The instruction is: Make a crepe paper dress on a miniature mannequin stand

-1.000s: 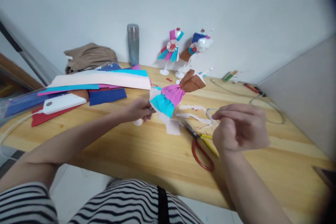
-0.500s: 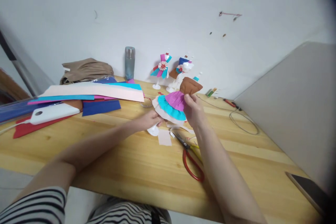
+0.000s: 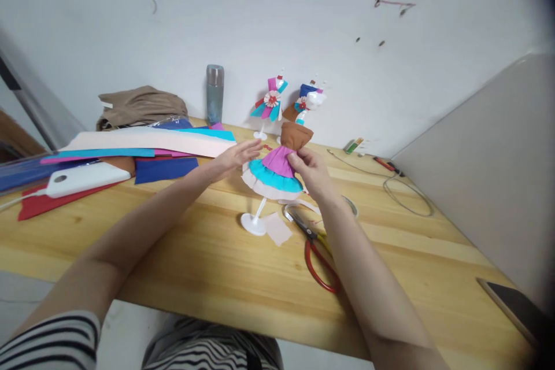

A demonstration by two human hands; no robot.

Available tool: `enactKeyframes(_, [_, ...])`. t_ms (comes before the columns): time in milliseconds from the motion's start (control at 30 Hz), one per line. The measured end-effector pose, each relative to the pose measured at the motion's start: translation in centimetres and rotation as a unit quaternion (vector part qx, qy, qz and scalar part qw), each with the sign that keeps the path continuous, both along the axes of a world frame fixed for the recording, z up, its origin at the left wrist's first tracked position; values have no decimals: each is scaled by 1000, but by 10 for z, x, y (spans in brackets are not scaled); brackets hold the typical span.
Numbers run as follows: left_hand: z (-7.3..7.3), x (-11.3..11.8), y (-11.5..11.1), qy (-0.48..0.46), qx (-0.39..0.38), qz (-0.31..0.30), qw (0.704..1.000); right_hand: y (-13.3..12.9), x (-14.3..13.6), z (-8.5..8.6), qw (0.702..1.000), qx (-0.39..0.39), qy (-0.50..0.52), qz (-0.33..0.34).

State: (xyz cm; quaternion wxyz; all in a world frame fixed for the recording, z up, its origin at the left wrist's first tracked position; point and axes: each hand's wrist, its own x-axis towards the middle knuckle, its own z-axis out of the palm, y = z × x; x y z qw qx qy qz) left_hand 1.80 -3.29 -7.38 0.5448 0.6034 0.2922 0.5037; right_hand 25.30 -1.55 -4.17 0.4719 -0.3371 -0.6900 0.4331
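Note:
A miniature mannequin stand (image 3: 255, 223) wears a paper dress (image 3: 277, 176) with a brown top, a purple waist and ruffled blue and pale pink layers. It leans on its round white base. My right hand (image 3: 310, 170) pinches the dress at the waist from the right. My left hand (image 3: 236, 159) hovers beside the skirt's left edge, fingers stretched out, holding nothing. Below the skirt lies a pale pink paper piece (image 3: 278, 229). Red-handled scissors (image 3: 318, 260) rest on the table beside my right forearm.
More dressed mini mannequins (image 3: 272, 101) stand by the wall, near a grey bottle (image 3: 215, 95). Crepe paper sheets (image 3: 143, 140), a white power bank-like device (image 3: 89, 178) and brown cloth (image 3: 141, 105) lie left. A cable (image 3: 407, 202) and a phone (image 3: 509, 306) lie right.
My left hand has let go near the stand's base and risen beside the skirt with fingers opened. The dressed mannequin now stands more upright, its pole visible, my right hand still at the waist.

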Motion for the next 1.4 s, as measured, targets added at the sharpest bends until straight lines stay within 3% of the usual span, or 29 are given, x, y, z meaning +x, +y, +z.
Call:
enactKeyframes(200, [56,20,-15,204,49,-5,978,-16,-14,5,996,52,-64,19])
enactKeyframes(367, [77,27,-24,143,48,-27,988,-30,-18,17,993,87,-85,6])
enactKeyframes(567, [76,21,-25,3,44,-17,999,-39,-8,26,986,74,-149,3])
enactKeyframes(733, [71,11,-21,-64,61,-9,996,-29,-9,15,981,-161,-87,-67])
enactKeyframes(867, [64,8,-17,-21,76,18,997,-26,-23,-1,956,-288,51,-21])
enactKeyframes(1033, [59,8,-15,4,73,24,997,-25,-35,-22,935,-290,200,34])
enactKeyframes(1400, [58,14,-12,-17,66,30,997,-23,-56,-56,904,-263,332,68])
